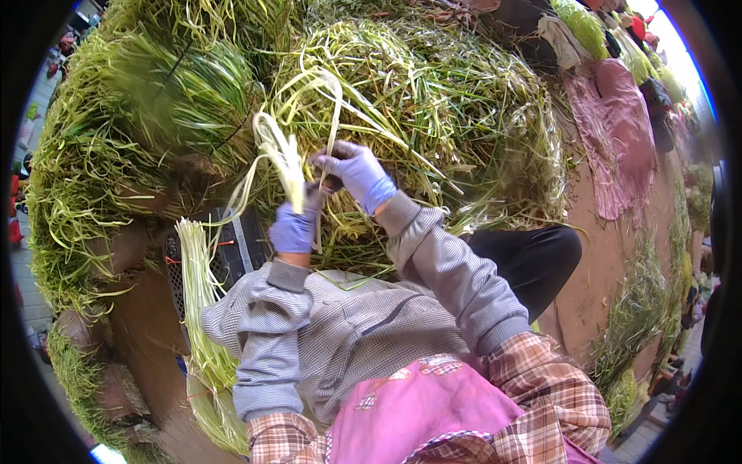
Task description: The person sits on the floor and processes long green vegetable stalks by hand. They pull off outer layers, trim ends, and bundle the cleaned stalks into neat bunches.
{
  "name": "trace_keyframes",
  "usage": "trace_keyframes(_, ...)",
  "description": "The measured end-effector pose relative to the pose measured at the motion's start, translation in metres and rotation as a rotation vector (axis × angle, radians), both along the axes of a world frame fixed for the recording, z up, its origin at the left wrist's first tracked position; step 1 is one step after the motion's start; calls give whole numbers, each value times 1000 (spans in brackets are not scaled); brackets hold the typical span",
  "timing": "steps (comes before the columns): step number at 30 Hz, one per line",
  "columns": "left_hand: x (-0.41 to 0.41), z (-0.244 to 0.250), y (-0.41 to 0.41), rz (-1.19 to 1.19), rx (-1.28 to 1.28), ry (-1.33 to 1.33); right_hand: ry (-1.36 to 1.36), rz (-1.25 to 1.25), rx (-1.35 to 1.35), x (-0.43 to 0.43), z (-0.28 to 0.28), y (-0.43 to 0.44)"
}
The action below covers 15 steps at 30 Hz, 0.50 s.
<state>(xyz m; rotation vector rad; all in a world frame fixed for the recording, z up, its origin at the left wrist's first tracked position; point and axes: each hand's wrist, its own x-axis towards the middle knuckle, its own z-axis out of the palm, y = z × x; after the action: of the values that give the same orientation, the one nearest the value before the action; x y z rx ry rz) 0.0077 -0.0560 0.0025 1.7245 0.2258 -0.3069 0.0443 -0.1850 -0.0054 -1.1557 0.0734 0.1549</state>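
My left hand (291,231), in a purple glove, grips a small bunch of pale yellow-green leafy stalks (285,162) that look like blanched chives. Their tips fold over above the fist. Close beside it, my right hand (355,169) wears a matching glove and pinches a long pale leaf strand (335,110), whose upper part bends over. Its lower end hangs by the left wrist. The fingertips of both hands nearly meet and partly hide each other. Beyond them spreads a big heap of loose green and yellow trimmings (440,116).
A dark plastic crate (233,255) stands left of my lap, with a neat bundle of pale stalks (194,278) along it. More tied stalks (217,414) lie below. Leafy piles (87,174) fill the left. Pink cloth (620,139) lies at right on brown ground (597,255).
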Motion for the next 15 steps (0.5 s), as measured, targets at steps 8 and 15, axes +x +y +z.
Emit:
trace_keyframes(8, 28, 5, 3, 135, -742, 2, -165, -146, -1615, 73, -89, -98)
trace_keyframes(15, 33, 3, -10, 184, -817, 209, 18, 119, -1339, 75, -62, -107)
